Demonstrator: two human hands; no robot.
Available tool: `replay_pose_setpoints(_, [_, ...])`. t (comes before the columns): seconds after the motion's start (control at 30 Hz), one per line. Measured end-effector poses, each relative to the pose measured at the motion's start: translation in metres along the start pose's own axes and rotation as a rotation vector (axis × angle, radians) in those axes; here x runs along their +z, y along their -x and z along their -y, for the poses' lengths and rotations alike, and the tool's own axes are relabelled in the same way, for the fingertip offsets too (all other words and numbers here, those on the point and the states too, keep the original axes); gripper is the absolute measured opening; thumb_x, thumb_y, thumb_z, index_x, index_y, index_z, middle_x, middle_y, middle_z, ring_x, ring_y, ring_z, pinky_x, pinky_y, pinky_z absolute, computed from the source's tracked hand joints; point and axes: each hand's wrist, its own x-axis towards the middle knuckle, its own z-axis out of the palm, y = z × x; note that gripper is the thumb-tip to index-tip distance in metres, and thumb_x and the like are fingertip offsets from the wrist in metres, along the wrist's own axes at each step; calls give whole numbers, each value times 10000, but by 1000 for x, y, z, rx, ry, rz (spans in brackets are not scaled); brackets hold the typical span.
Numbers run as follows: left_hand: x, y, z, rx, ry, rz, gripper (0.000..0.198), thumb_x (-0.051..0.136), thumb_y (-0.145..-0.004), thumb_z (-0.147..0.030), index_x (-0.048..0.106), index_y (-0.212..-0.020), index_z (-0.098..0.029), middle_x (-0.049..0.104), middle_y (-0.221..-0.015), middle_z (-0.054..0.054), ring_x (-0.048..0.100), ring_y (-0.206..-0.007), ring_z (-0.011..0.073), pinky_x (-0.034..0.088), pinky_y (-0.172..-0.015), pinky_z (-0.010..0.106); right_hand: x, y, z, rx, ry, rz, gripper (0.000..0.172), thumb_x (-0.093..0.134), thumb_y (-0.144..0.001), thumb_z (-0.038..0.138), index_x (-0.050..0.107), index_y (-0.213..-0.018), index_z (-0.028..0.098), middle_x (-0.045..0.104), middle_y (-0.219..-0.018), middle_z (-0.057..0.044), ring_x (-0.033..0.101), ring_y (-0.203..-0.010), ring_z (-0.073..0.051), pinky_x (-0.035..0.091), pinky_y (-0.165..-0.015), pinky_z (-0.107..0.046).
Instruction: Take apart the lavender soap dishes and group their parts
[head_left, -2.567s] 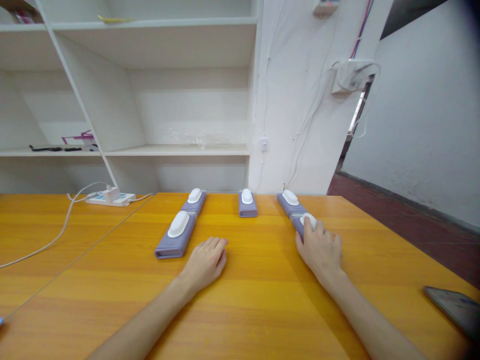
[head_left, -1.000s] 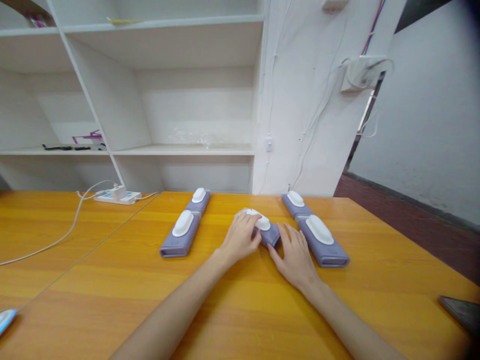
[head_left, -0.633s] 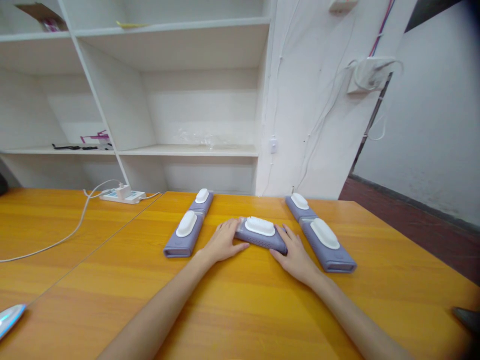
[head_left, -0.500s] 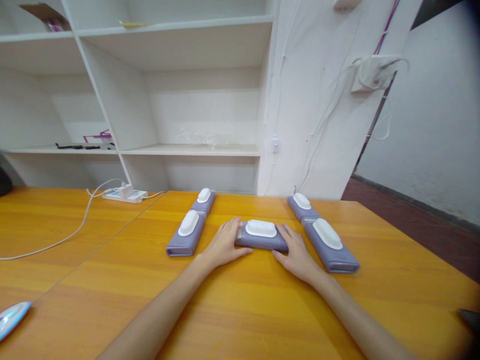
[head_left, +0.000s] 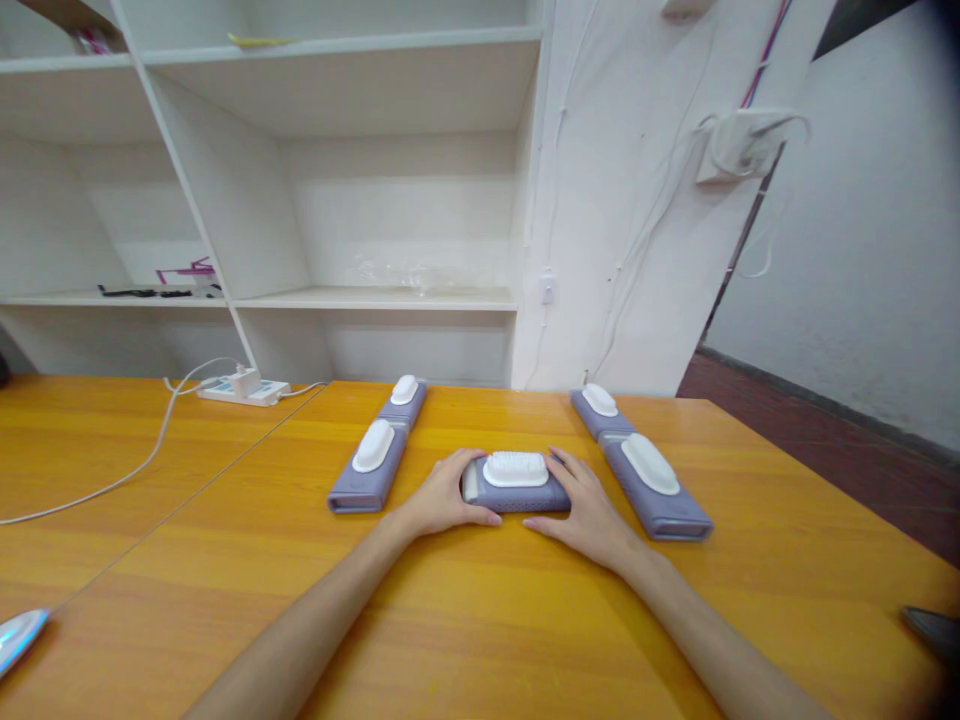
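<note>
head view: the middle purple block (head_left: 517, 487), with a ribbed white pad on top, lies crosswise on the orange table (head_left: 480, 620), between two lines of like blocks. the left hand (head_left: 442, 497) cups its left end, fingers curled round the far side and thumb along the near edge. the right hand (head_left: 589, 505) lies against its right end, fingers spread loosely and resting on the block's far corner, thumb flat on the table in front of it. left of the middle block sits the left pair of blocks (head_left: 379, 450), end to end; right of it the right pair of blocks (head_left: 637, 465), angled outward. well left of it lies a white power strip (head_left: 241, 388) with its cable. the block looks rigid, light and smooth-sided, so it likely slides easily; taking it by both short ends seems the surest hold
</note>
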Motion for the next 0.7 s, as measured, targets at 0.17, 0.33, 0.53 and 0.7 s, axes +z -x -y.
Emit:
replay_pose_setpoints(0.17, [-5,-3,4,11,100,59,901,837,-494,-449,467,-1285,-225,524,-1287,76,490,-1173,273,363,-1030,399,-5,-3,5,15,-138,56,787,730,-645,462,433,-1332,217,479,-1294,-100,482,-1178,-265,392,-1005,-407])
replay_pose_setpoints(0.33, [1,1,-1,16,88,-38,898,836,-505,-440,463,-1293,-223,532,-1269,79,495,-1163,263,374,-1020,391,-10,-2,9,31,-183,54,740,732,-653,425,458,-1308,212,496,-1229,-88,507,-1128,-250,404,-986,-379])
replay_pose_setpoints(0.53, [-7,3,-9,-77,116,57,877,850,-462,-446,519,-1240,-213,565,-1246,62,518,-1141,272,386,-1010,379,-20,-4,9,48,-240,111,717,767,-599,448,531,-1222,185,535,-1171,-86,523,-1088,-257,412,-964,-387])
replay_pose_setpoints(0.7, [-6,3,-5,-71,125,-7,853,847,-469,-439,514,-1220,-207,564,-1227,61,519,-1131,270,392,-997,384,-19,-3,6,65,-236,98,738,768,-603,437,510,-1243,177,522,-1195,-90,514,-1101,-251,398,-982,-386])
